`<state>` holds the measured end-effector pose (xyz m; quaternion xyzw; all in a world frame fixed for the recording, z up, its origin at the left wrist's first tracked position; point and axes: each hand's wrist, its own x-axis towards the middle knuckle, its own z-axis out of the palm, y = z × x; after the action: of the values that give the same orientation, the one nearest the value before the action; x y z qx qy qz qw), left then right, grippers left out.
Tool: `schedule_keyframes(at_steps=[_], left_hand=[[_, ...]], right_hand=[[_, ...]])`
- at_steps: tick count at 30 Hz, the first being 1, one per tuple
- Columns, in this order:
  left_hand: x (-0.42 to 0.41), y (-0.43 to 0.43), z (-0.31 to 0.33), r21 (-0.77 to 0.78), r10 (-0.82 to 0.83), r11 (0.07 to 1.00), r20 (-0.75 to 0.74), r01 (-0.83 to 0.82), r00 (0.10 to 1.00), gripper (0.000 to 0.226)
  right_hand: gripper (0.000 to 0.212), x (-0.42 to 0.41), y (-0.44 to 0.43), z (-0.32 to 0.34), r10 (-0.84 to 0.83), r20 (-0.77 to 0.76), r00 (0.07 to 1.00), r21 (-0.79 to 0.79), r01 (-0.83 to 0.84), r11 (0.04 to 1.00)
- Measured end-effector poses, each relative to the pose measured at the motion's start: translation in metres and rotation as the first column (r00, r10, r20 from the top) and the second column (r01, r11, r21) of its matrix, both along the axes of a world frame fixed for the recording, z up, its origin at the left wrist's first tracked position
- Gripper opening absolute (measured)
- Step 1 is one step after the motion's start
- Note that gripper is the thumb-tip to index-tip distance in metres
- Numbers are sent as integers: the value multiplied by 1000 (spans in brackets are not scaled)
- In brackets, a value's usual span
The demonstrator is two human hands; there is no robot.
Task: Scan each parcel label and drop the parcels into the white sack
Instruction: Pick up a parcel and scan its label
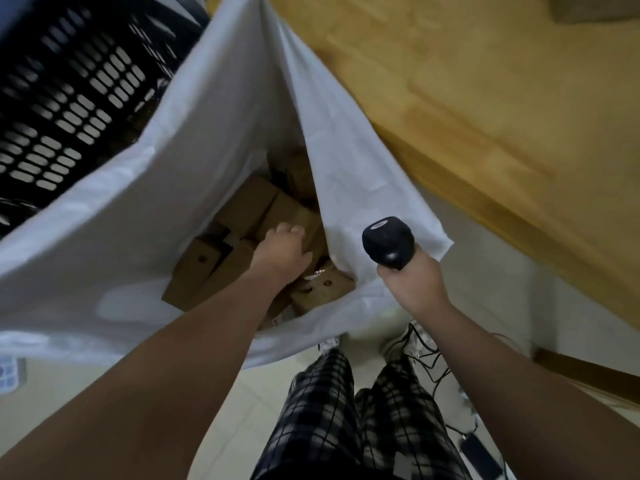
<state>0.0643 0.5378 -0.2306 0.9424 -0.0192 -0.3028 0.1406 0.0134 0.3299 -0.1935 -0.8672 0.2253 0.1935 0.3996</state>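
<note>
Drop step. Our left hand (282, 251) is down in the white sack (214, 116), just above the piled parcels (194, 271). Its fingers are hidden, so we cannot tell if they hold one. Our right hand (412, 282) grips the scanner (388, 242), fingers curled round its handle. Next, likely: pull out, fetch another parcel, scan.

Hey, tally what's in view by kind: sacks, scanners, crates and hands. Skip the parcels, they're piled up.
white sack: 1
black scanner: 1
black crate: 1
hands: 2 (left hand, right hand)
Total: 5
</note>
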Motion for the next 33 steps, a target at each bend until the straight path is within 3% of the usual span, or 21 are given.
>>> schedule_keyframes(at_steps=[8,14,18,26,33], left_hand=[[25,-47,92,-100,-87,987,321,126,943,41],[73,-133,154,-76,-253,946,439,316,862,40],[99,-197,188,-71,-298,926,464,370,834,44],[168,-318,213,-89,-222,950,481,299,848,55],[223,-408,208,-143,-66,981,400,134,914,71]], right_hand=[[11,17,-50,71,-146,130,981,12,146,989],[29,35,-134,133,-257,296,920,39,258,965],[26,46,-195,166,-268,366,891,-13,293,956],[12,89,-314,188,-370,421,828,-5,410,912],[12,158,-377,203,-360,453,815,80,365,927]])
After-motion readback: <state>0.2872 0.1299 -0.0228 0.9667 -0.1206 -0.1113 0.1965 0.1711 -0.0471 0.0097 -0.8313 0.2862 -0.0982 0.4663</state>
